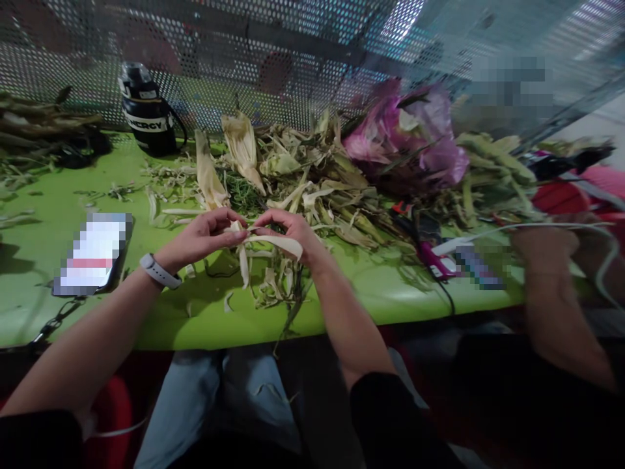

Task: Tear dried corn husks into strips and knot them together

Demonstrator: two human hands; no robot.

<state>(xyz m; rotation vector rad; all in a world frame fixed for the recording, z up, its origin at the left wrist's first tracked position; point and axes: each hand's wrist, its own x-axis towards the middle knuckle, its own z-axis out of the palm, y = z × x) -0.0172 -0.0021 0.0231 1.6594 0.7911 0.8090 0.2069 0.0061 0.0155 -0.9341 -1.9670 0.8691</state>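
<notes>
My left hand (208, 236), with a white watch on its wrist, is closed in a pinch on a pale strip of corn husk (277, 243). My right hand (289, 229) faces it, its fingers also closed on the husk. The strip curves out below the right fingers. Under both hands lie torn husk scraps (271, 286) on the green tabletop (205, 326). Just beyond the left hand are a dried husk piece (209, 176) and some green stringy strands (244, 194).
A pile of husks (336, 195) stretches behind my hands towards a pink plastic bag (405, 140). A black bottle (146, 120) stands at the back left, a phone (92, 251) nearer. At the right, a co-worker's hands (547, 244) are beside a second phone (481, 268).
</notes>
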